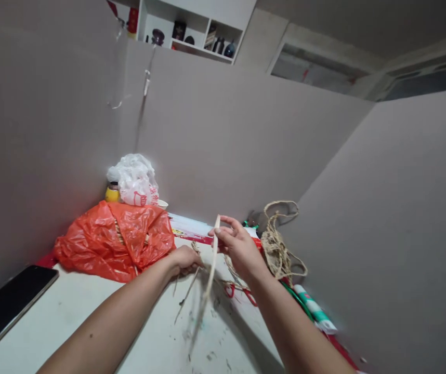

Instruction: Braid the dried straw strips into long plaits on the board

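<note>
My right hand (238,248) is closed in a pinch on a long pale strip (212,265) that stands nearly upright and trails down, blurred, toward the table. My left hand (186,258) is closed low on the table over thin dry strands (187,291) near the strip's lower part. A tangle of tan twine (279,249) lies just right of my right hand. Red-handled scissors (242,292) lie below my right wrist.
An orange plastic bag (109,239) sits at the back left, with a white bag (135,179) and a yellow jar (112,193) behind it. A dark phone or tablet (8,301) lies at the left edge. A green-white tube (314,310) lies right. Grey partition walls enclose the white table (90,301).
</note>
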Tool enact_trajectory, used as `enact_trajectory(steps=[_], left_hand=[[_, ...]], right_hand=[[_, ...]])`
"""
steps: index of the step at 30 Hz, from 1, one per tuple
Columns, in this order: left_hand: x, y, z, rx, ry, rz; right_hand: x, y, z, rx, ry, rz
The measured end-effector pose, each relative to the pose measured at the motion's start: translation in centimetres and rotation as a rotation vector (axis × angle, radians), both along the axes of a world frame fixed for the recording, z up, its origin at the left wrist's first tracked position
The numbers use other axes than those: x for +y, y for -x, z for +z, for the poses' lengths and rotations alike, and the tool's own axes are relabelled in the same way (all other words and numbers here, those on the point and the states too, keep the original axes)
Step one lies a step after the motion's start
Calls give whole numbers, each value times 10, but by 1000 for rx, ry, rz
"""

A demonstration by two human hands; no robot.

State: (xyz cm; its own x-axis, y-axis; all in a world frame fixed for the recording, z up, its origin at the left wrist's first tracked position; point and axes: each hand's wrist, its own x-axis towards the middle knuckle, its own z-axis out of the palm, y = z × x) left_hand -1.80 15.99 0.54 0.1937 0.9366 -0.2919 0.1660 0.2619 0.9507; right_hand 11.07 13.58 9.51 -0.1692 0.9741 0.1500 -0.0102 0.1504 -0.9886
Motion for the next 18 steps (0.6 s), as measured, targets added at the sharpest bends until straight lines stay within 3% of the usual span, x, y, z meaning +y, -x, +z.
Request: enact_trajectory(steps=[5,11,14,18], left_hand=[[11,4,-6,-140,110,-187],[15,7,-2,-237,167,-248],[16,7,-1,-255,188,-235],[16,6,-1,-236,193,-219]], right_hand=[[16,-54,-28,-27,167,59],[21,-54,-67,-48,312,75],[17,-52,-69,-145,348,157],[8,-55,-61,-380,380,406]])
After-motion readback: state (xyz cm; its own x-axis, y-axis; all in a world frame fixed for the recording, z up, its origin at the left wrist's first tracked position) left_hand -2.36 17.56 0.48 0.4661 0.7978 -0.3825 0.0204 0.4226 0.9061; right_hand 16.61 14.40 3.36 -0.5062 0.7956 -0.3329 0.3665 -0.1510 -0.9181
